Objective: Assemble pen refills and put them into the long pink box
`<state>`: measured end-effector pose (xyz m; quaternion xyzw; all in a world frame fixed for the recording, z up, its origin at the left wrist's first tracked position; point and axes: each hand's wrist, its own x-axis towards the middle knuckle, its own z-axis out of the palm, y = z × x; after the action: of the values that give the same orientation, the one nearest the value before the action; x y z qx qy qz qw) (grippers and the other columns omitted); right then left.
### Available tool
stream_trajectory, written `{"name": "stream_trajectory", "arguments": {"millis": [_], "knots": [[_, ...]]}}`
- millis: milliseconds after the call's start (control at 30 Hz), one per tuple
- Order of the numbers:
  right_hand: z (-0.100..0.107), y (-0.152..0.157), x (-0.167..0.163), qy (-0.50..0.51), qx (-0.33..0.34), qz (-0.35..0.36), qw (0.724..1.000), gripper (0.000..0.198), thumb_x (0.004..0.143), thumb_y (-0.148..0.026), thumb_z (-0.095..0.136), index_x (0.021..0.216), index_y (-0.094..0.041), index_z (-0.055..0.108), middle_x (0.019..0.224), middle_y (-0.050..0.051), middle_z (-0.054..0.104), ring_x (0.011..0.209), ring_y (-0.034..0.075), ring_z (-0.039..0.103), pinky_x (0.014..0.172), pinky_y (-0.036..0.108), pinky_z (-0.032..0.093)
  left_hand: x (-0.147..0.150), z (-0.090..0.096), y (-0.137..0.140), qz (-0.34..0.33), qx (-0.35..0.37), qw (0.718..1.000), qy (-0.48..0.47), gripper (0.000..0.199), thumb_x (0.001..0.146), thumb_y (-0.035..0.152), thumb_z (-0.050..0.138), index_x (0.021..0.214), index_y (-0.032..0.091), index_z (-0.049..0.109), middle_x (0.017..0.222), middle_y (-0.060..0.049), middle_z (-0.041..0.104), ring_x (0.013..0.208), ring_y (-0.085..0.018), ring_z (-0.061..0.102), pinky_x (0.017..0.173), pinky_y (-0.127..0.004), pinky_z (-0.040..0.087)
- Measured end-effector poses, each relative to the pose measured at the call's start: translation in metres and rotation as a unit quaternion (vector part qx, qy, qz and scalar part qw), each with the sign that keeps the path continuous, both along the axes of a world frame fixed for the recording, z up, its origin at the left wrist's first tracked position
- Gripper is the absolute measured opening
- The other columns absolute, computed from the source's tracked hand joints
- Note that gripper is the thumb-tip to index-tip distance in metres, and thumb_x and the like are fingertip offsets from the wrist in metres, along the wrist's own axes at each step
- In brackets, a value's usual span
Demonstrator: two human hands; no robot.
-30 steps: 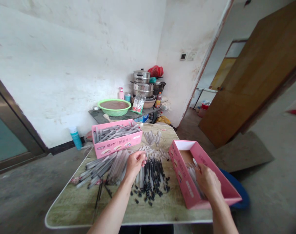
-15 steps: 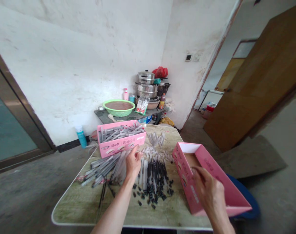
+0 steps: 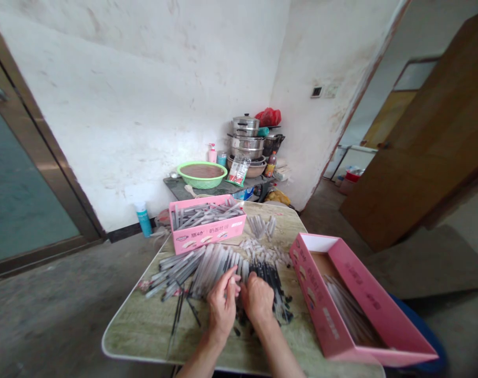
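My left hand [image 3: 223, 298] is over the near middle of the table, thumb and fingers drawn together at the tips. Close beside it, my right hand [image 3: 258, 298] is curled, knuckles up, above the black-ended pens [image 3: 271, 278]. What either hand pinches, if anything, is too small or hidden. Clear pen barrels [image 3: 209, 270] lie side by side just beyond my left hand. Small black caps [image 3: 287, 315] are scattered around the pens, partly covered by my hands. Small whitish pieces [image 3: 258, 249] form a loose heap farther back.
A pink box [image 3: 207, 234] full of grey pen barrels stands at the back left. At the right, a longer pink box [image 3: 321, 310] holds several clear pens [image 3: 347, 307]. Dark thin rods [image 3: 177, 315] lie left. Beyond the table are a green basin [image 3: 202, 181] and stacked pots [image 3: 247, 142].
My right hand has moved left from the right-hand pink box to the pens in the middle. My left hand has come down nearer to me, beside it. The view has shifted slightly left.
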<state>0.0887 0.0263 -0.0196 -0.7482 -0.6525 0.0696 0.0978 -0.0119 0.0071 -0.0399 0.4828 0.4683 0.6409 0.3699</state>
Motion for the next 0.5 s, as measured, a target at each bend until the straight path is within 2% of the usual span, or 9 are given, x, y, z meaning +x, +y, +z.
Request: {"name": "stream_trajectory", "arguments": {"millis": [300, 500], "knots": [[-0.001, 0.019, -0.003, 0.004, -0.030, -0.006, 1.000, 0.018, 0.080, -0.019, 0.053, 0.080, -0.010, 0.069, 0.085, 0.020, 0.072, 0.084, 0.030, 0.069, 0.071, 0.035, 0.050, -0.004, -0.010, 0.004, 0.019, 0.029, 0.998, 0.060, 0.038, 0.091, 0.040, 0.044, 0.115, 0.017, 0.062, 0.087, -0.008, 0.070, 0.062, -0.016, 0.062, 0.062, -0.028, 0.052], [0.001, 0.012, 0.019, 0.069, -0.008, -0.011, 0.998, 0.028, 0.086, -0.023, 0.043, 0.079, -0.010, 0.066, 0.086, 0.023, 0.070, 0.087, 0.032, 0.068, 0.072, 0.037, 0.048, -0.017, -0.006, 0.012, 0.009, -0.003, 1.000, 0.024, 0.040, 0.087, 0.043, 0.052, 0.118, 0.019, 0.060, 0.094, -0.010, 0.070, 0.065, -0.018, 0.064, 0.063, -0.030, 0.053]]}}
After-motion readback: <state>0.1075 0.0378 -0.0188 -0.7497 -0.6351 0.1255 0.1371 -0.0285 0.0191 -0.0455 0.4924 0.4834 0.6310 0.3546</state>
